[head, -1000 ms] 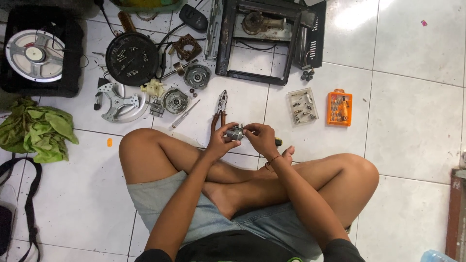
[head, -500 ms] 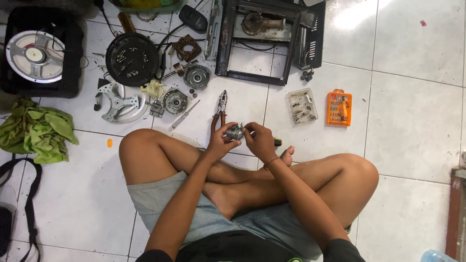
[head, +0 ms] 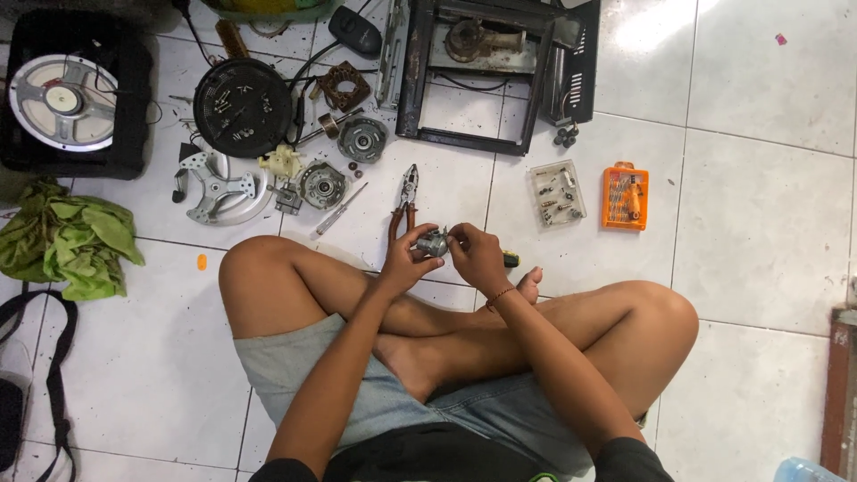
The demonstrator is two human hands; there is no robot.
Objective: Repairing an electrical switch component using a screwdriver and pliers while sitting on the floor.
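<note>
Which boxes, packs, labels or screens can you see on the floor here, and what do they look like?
Orange case: right of the hands, flat rectangle, small tools in rows.
Clear plastic box: left of the orange case, rectangular, holding small metal bits.
Screens, labels, signs: none I can make out.

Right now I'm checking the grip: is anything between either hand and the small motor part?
Nothing visible. The left hand and the right hand both touch the small metal motor part directly, holding it above the crossed legs. The pliers lie on the floor just beyond, apart from it.
</note>
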